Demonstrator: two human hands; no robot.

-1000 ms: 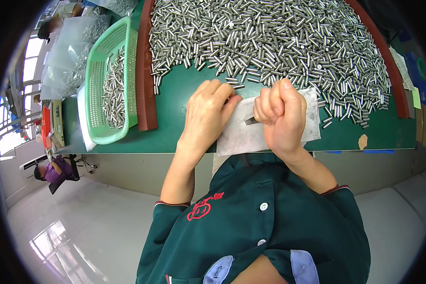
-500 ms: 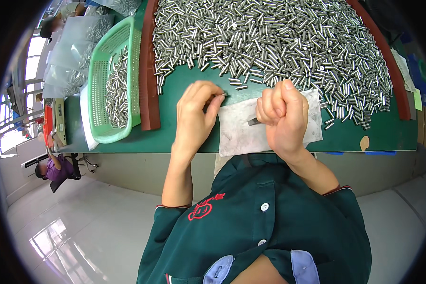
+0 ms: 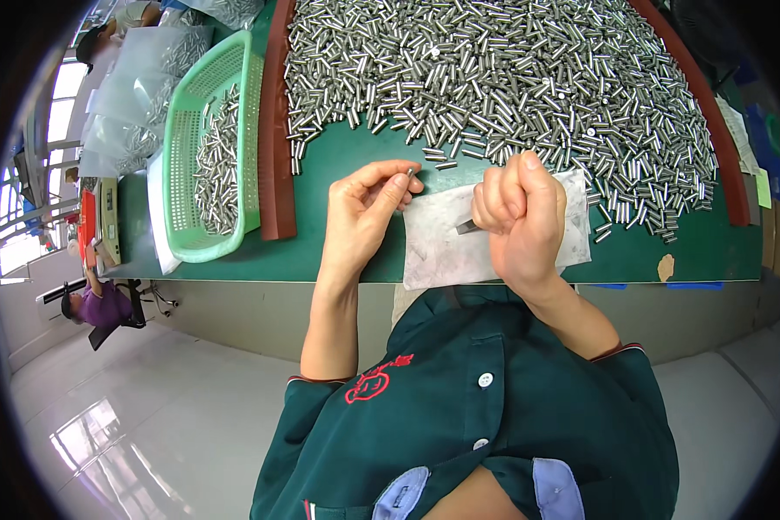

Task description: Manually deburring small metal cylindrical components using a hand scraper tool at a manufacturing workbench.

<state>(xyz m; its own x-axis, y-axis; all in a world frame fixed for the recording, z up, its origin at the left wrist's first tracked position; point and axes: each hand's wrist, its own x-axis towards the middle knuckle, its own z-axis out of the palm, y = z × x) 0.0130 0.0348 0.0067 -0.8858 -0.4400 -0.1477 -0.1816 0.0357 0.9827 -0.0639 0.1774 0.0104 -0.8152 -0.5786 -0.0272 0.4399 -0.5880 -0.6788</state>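
My left hand [image 3: 362,208] pinches a small metal pin [image 3: 410,172] between thumb and fingertips, just above the green table. Most of that pin is hidden by the fingers. My right hand [image 3: 525,217] is closed in a fist around a flat, dark grey tool [image 3: 467,227]; only its squared end sticks out toward the left, and its exact kind does not show. Under the fist lies a white, smudged cloth [image 3: 438,251]. Beyond both hands spreads a large heap of shiny cylindrical metal pins [image 3: 494,78], with a few loose ones at its near edge.
Red-brown rails [image 3: 276,173] border the heap on both sides. To the left stands a green plastic basket [image 3: 172,173] partly filled with pins, with clear plastic bags [image 3: 121,130] of pins beyond. A person in purple [image 3: 104,303] sits farther left; another is at the upper left.
My left thumb and fingers have drawn together and turned, the pin now raised between their tips. My right hand keeps its grip in nearly the same place.
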